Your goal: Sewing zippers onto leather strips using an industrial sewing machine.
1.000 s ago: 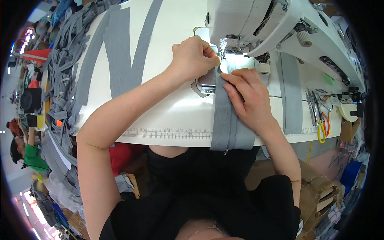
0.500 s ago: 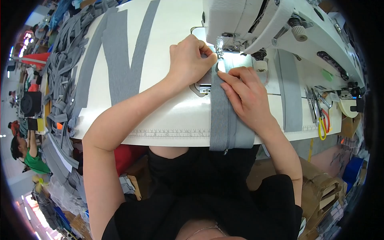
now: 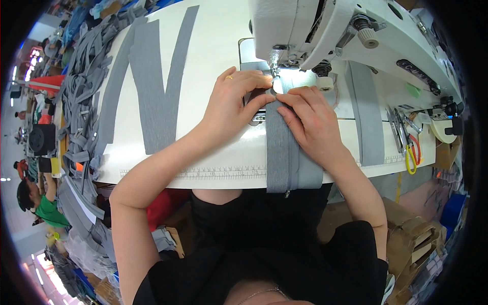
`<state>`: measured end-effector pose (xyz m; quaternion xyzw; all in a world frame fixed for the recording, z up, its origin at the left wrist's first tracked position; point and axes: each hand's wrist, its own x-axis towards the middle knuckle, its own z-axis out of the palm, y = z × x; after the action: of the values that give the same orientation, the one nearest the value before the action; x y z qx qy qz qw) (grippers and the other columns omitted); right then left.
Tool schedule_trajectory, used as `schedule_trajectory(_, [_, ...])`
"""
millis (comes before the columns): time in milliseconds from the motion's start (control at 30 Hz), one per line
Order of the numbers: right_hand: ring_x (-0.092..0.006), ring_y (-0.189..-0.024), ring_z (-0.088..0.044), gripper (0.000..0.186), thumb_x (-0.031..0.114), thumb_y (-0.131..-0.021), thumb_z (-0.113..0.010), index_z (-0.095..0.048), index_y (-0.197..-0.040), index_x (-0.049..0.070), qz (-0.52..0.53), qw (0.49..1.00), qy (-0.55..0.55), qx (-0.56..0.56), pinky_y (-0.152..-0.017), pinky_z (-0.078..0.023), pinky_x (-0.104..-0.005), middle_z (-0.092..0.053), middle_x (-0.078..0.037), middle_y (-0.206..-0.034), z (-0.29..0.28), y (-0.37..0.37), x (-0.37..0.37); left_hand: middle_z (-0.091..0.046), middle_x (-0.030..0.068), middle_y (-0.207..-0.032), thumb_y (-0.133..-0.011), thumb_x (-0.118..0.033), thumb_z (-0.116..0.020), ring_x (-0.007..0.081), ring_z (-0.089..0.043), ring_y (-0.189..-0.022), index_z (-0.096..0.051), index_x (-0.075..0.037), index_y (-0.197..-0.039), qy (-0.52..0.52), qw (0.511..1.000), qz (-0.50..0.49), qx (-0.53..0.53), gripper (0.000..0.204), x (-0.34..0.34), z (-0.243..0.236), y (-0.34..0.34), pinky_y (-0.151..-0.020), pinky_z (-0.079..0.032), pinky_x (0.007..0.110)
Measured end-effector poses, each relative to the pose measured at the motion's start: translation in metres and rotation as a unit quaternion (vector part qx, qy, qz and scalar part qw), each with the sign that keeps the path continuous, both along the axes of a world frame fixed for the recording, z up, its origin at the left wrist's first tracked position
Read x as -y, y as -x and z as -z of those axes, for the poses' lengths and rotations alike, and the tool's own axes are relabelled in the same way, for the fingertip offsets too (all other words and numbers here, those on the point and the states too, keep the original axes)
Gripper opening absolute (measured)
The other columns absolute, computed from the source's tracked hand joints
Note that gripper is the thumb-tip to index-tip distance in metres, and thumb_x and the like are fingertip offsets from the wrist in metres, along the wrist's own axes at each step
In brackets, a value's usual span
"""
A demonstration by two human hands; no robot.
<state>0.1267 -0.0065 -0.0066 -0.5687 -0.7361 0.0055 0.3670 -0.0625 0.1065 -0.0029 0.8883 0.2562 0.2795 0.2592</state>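
A white sewing machine [image 3: 310,30] stands at the top right with a grey fabric strip [image 3: 279,152] under its needle area, running to the table's front edge; a zipper runs along it. My left hand [image 3: 236,96] is closed at the strip beside the presser foot [image 3: 274,71], its thumb and fingertips on the fabric, though partly hidden. My right hand [image 3: 310,124] holds the strip just in front of the foot, fingers curled, index tip and thumb pressed on it, its fingertips almost meeting my left thumb.
Grey strips [image 3: 150,86] lie on the white table [image 3: 208,56], beside a heap of strips [image 3: 84,86] on the left. Another zippered strip [image 3: 368,127] and scissors [image 3: 410,160] lie right. A cardboard box [image 3: 406,239] stands below. A co-worker [image 3: 48,206] works at far left.
My left hand has shifted down and slightly left, its thumb now lower on the strip near my right fingertips. My right hand has moved slightly left.
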Motion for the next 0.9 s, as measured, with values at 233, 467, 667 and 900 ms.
schedule_trajectory(233, [-0.0318, -0.1, -0.064, 0.02, 0.015, -0.092, -0.073, -0.067, -0.107, 0.002, 0.002, 1.0, -0.006, -0.008, -0.084, -0.054, -0.0421, -0.067, -0.013, -0.108, 0.002, -0.001, -0.002, -0.073, 0.0079, -0.123, -0.099, -0.028, -0.067, 0.0254, -0.062, -0.128, -0.075, -0.009, -0.117, -0.056, 0.997, -0.052, -0.028, 0.027, 0.011, 0.01, -0.004, -0.119, -0.031, 0.057])
schedule_trajectory(467, [-0.0327, -0.099, -0.063, 0.019, 0.014, -0.092, -0.073, -0.067, -0.105, 0.002, 0.003, 1.0, -0.017, -0.012, -0.084, -0.053, -0.0425, -0.066, -0.013, -0.105, 0.002, 0.001, -0.003, -0.067, 0.009, -0.135, -0.102, -0.027, -0.063, 0.0263, -0.058, -0.134, -0.074, -0.007, -0.124, -0.065, 0.993, -0.07, -0.072, 0.031, 0.017, 0.009, -0.004, -0.121, -0.029, 0.056])
schedule_trajectory(667, [-0.0322, -0.099, -0.063, 0.015, 0.012, -0.092, -0.073, -0.067, -0.101, 0.002, 0.004, 0.999, -0.019, -0.029, -0.082, -0.054, -0.0423, -0.066, -0.012, -0.103, 0.001, 0.001, 0.0, -0.061, 0.0107, -0.14, -0.105, -0.026, -0.059, 0.0279, -0.051, -0.141, -0.068, -0.005, -0.133, -0.057, 0.994, -0.059, -0.077, 0.036, 0.026, 0.011, -0.003, -0.123, -0.025, 0.056])
schedule_trajectory(900, [-0.0308, -0.093, -0.064, 0.008, 0.01, -0.091, -0.073, -0.069, -0.096, 0.005, 0.06, 0.996, 0.004, -0.073, -0.077, -0.053, -0.0402, -0.067, -0.008, -0.1, -0.012, 0.007, 0.027, -0.052, 0.0173, -0.143, -0.104, -0.03, -0.06, 0.0346, -0.05, -0.136, -0.06, -0.001, -0.136, -0.046, 0.996, -0.07, -0.019, 0.043, 0.046, 0.015, 0.001, -0.12, -0.026, 0.059])
